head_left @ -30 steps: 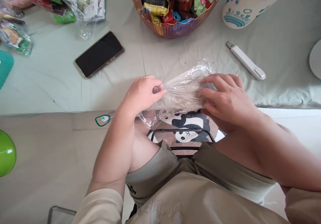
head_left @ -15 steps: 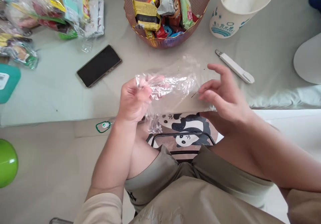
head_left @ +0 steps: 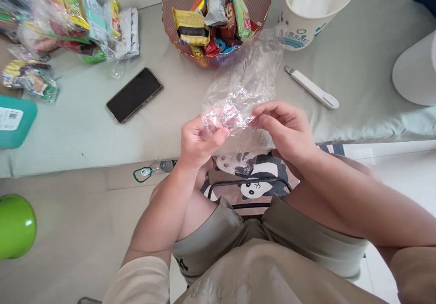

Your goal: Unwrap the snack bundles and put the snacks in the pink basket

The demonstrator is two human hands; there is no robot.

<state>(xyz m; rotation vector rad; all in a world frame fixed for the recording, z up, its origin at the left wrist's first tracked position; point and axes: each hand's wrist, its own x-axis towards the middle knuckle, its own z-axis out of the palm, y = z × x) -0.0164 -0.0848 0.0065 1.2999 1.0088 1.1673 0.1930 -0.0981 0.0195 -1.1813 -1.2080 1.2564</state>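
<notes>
A crumpled clear plastic bag is held up over the near edge of the table, its free end reaching toward the basket. My left hand pinches the bag's near left corner with closed fingers. My right hand grips the same near edge from the right, fingers curled on the plastic. Both hands hover above my lap, over a panda-print stool.
On the pale green tablecloth lie a black phone, a white utility knife, a pink wire basket of wrapped snacks, a white paper cup and a heap of snack packets. A teal box is at left, a green ball on the floor.
The bag lay flat under both hands on the table edge; both hands have lifted it and now pinch its near edge, and its free end has swung up toward the basket.
</notes>
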